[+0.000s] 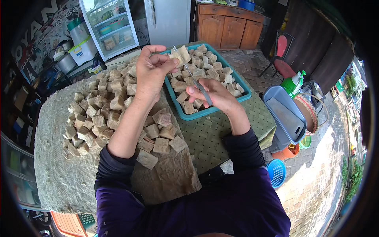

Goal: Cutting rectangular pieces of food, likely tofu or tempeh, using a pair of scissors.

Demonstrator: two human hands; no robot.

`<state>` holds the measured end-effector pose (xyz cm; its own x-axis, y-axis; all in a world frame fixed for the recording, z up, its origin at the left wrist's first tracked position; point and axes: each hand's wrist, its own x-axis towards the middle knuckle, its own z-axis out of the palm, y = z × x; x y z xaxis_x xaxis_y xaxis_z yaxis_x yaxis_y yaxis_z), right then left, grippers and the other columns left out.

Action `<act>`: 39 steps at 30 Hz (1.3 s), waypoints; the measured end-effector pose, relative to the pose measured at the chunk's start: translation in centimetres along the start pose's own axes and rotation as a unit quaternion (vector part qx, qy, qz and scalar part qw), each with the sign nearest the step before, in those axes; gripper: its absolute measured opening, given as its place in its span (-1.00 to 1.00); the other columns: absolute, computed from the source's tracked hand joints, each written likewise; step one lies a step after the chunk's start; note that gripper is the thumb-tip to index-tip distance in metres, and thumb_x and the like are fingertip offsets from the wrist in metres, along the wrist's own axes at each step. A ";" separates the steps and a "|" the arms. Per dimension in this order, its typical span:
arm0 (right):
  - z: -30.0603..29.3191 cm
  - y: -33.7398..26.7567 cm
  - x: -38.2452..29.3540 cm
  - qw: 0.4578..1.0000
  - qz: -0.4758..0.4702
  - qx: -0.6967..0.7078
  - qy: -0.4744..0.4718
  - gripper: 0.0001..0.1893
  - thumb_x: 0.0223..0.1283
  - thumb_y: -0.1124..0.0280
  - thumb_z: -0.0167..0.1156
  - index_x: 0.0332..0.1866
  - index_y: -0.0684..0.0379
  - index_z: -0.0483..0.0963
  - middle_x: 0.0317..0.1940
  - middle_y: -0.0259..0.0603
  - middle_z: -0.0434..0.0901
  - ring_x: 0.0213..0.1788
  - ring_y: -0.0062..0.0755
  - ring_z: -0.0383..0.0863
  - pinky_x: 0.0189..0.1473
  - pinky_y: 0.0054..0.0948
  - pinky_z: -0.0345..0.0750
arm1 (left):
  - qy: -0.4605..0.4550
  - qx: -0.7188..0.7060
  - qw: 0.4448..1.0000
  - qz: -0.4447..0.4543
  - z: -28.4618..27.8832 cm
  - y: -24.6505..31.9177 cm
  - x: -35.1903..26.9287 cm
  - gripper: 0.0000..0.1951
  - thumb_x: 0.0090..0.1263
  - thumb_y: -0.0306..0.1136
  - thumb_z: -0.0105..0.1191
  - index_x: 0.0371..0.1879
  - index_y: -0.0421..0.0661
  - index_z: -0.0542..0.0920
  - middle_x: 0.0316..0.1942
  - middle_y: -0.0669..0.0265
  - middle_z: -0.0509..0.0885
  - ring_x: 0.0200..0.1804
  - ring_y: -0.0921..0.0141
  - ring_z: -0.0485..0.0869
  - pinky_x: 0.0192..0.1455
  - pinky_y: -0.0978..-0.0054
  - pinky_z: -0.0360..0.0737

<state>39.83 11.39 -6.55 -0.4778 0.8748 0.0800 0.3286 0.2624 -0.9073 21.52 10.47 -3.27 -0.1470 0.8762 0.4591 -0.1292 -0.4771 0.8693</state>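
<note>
Between thumb and fingers, my left hand (155,66) grips a pale fibrous cube (176,58), apparently mineral wool. A second piece (184,54) shows just behind it. My right hand (217,94) holds a slim metal tool (194,80) by its grey end; its thin shaft slants up past the cube to a tip near the left fingers. Whether it is tweezers or a blade I cannot tell. Both hands are raised over a teal tray (211,112) filled with similar cubes (204,72). Left of my left forearm, more cubes (99,120) are heaped on a fibrous slab (56,130).
A green woven-pattern cover (207,133) lies under the tray. Grey plastic bins (285,118), a wicker basket (306,114), a blue basket (276,173) and a red chair (282,68) stand at right. Behind are a glass-door cabinet (111,26) and a wooden sideboard (229,28).
</note>
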 end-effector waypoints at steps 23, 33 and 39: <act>-0.1 2.3 -1.4 0.997 0.023 0.037 0.066 -0.35 -0.16 -0.35 0.23 -0.77 0.13 0.40 -0.83 -0.34 0.45 -0.73 -0.66 0.43 -0.64 -0.64 0.33 | -0.080 0.039 0.992 -0.090 1.5 -1.2 2.1 -0.55 0.08 -0.59 0.20 -0.08 -0.16 0.28 -0.39 0.27 0.57 -0.29 0.42 0.60 -0.24 0.49 0.55; -0.6 2.7 -1.4 0.985 0.092 0.134 0.050 -0.38 -0.04 -0.27 0.21 -0.73 0.15 0.36 -0.84 -0.30 0.41 -0.90 -0.70 0.27 -0.87 -0.71 0.10 | -0.092 0.007 0.980 -0.174 1.9 -3.6 3.2 -0.48 0.02 -0.60 0.22 -0.05 -0.25 0.26 -0.32 0.16 0.53 -0.34 0.38 0.59 -0.30 0.52 0.60; -1.0 3.1 -1.2 0.982 0.140 0.123 0.040 -0.37 -0.09 -0.29 0.23 -0.74 0.14 0.35 -0.84 -0.31 0.41 -0.90 -0.70 0.27 -0.89 -0.69 0.16 | -0.058 -0.028 0.976 -0.210 2.2 -4.7 3.2 -0.48 0.03 -0.59 0.20 -0.02 -0.27 0.26 -0.36 0.20 0.54 -0.34 0.41 0.59 -0.28 0.51 0.64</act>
<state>42.29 11.56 -9.07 -0.3285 0.9303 -0.1629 0.2266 -0.0898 -0.9698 23.83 15.68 -5.47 0.0419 0.9955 0.0844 -0.2078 -0.0740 0.9754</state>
